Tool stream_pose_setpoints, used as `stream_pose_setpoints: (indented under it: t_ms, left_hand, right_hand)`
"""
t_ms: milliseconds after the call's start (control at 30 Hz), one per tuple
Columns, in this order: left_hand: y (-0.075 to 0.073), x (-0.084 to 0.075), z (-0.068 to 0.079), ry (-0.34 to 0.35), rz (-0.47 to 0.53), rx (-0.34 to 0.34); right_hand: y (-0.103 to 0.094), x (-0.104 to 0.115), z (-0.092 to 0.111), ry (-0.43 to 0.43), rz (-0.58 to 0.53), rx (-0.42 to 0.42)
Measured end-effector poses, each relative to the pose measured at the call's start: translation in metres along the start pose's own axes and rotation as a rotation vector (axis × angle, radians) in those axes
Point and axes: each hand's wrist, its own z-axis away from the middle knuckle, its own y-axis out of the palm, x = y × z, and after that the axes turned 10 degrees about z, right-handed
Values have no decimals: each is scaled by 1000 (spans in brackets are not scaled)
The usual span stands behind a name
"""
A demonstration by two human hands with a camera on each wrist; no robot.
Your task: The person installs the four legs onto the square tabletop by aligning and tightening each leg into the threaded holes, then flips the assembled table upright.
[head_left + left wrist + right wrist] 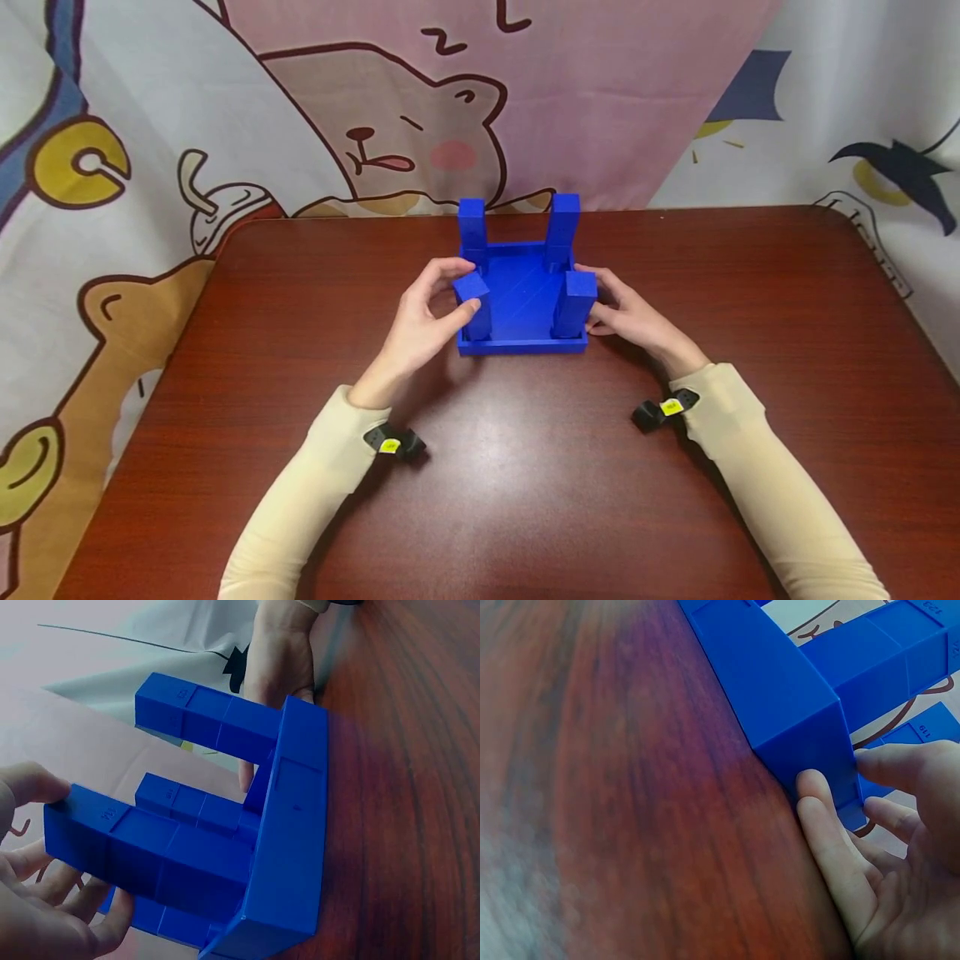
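Note:
A shallow blue square tray (521,345) sits on the table with a blue post at each corner. My left hand (420,321) holds the front-left post (480,318) between thumb and fingers near its top. That post's top looks turned compared with the others, and its foot is inside the tray's corner. On the other side, my right hand (626,312) holds the tray's right side, its fingertips (811,784) against the outer wall. Beside it rises the front-right post (574,308). The back-left post (472,225) and back-right post (562,229) stand upright. Part of the right fingers is hidden in the head view.
The reddish-brown wooden table (495,500) spreads around the tray. A cartoon-printed cloth (585,108) hangs just past its back edge. Each wrist carries a small black camera on a strap.

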Motion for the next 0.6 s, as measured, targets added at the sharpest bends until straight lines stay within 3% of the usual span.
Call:
stream_pose_setpoints:
  t_ms: [100,233,367,500,600]
  left_hand:
    - [-4,1,-3,-21,33,59]
    - [-13,2,-9,-84,93,207]
    - [-21,6,-15,-177,227,313]
    - [-26,15,-20,-206,418,335]
    - [-25,18,-22,-182,474,333]
  right_hand:
    - [0,-1,0,-2,4,-1]
    - [-1,0,0,12,14,9]
    - [-2,1,1,23,18,15]
    - [-1,1,0,18,22,11]
    - [-1,1,1,15,20,8]
